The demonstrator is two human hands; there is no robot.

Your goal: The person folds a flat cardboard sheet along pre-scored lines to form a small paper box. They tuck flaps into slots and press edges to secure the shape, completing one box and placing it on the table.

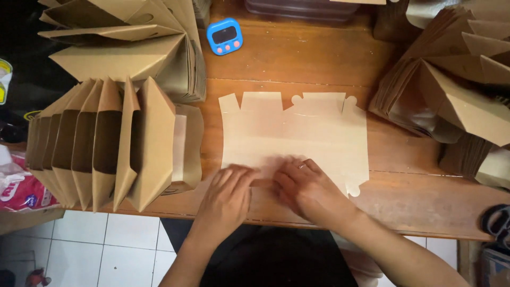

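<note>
A flat, unfolded pale cardboard box blank [297,130] with flaps and rounded tabs lies on the wooden table [404,202]. My left hand [228,194] and my right hand [305,188] press side by side on the blank's near edge, fingers together and flat. A ring shows on a finger of my right hand. Neither hand grips anything; both lie on the cardboard near its lower middle.
Rows of folded brown cardboard boxes [106,143] stand at the left, with more [122,42] behind them. Further stacks of brown boxes [451,85] fill the right. A small blue timer [224,36] sits at the back. White floor tiles [106,244] show below the table edge.
</note>
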